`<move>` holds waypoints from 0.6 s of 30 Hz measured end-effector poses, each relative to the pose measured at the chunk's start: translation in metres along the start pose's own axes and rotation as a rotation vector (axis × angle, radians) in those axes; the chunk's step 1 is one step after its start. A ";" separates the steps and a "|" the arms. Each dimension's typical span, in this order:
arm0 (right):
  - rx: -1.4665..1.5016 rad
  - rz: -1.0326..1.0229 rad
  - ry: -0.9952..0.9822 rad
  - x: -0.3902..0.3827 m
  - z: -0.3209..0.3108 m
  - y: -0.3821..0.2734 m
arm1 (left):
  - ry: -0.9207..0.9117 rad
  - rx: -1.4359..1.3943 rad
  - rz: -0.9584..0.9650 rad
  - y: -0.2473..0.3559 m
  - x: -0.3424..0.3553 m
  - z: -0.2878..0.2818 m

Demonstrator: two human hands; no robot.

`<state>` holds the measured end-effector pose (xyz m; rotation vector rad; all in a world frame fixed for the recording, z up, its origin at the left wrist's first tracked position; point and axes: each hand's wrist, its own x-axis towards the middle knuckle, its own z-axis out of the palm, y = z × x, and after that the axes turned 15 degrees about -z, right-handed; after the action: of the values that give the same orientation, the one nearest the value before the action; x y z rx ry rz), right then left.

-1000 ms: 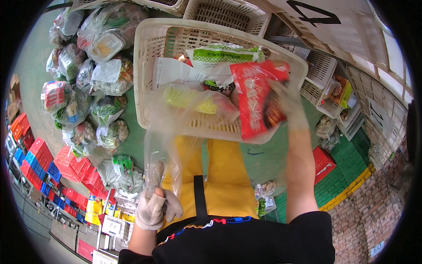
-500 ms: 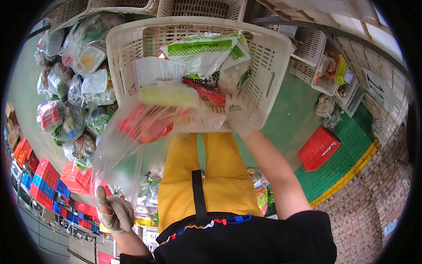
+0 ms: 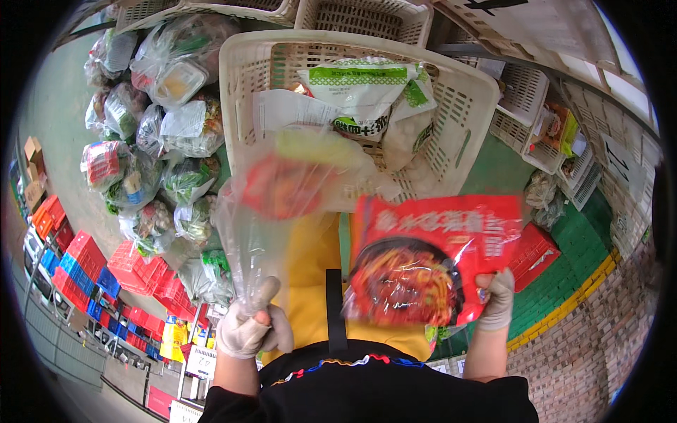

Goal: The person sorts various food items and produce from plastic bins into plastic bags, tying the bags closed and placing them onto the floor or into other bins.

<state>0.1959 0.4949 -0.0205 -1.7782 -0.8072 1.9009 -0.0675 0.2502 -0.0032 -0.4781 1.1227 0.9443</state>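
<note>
In my gloved right hand (image 3: 498, 299) is a red food packet (image 3: 423, 261) with a picture of a noodle-like dish, gripped by its right edge and lifted in front of me. My gloved left hand (image 3: 254, 328) closes on the mouth of a clear plastic bag (image 3: 247, 240). That bag stretches up to the near side of a cream plastic crate (image 3: 465, 141), with a red packet and something pale green inside it, blurred. Within the crate lie a white and green packet (image 3: 360, 88), a second such packet (image 3: 405, 137) and a white paper sheet (image 3: 289, 113).
Several filled clear bags (image 3: 187, 130) of produce sit on the floor to the left. Red and blue crates (image 3: 88, 254) are stacked beyond them. More cream crates (image 3: 363, 21) stand ahead and at the right, near a red crate (image 3: 534, 255).
My right hand has come out of the crate and back toward me, with the red packet in it. My left hand has moved right and up, bringing the bag's mouth along.
</note>
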 end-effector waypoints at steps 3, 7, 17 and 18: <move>-0.313 -0.138 -0.288 -0.008 -0.025 0.067 | -0.099 0.098 -0.099 0.001 -0.001 -0.012; -0.935 -0.275 -0.799 0.040 0.073 0.125 | -0.152 0.149 -0.110 -0.013 -0.016 -0.030; -1.552 -0.735 -0.579 0.246 0.262 0.198 | -0.145 -0.116 -0.007 -0.058 -0.019 -0.058; -1.582 -0.699 -0.579 0.230 0.255 0.189 | -0.123 -0.162 0.076 -0.068 -0.018 -0.059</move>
<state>-0.0635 0.4702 -0.3141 -0.9726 -3.1659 1.1255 -0.0448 0.1628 -0.0186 -0.5039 0.9634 1.1217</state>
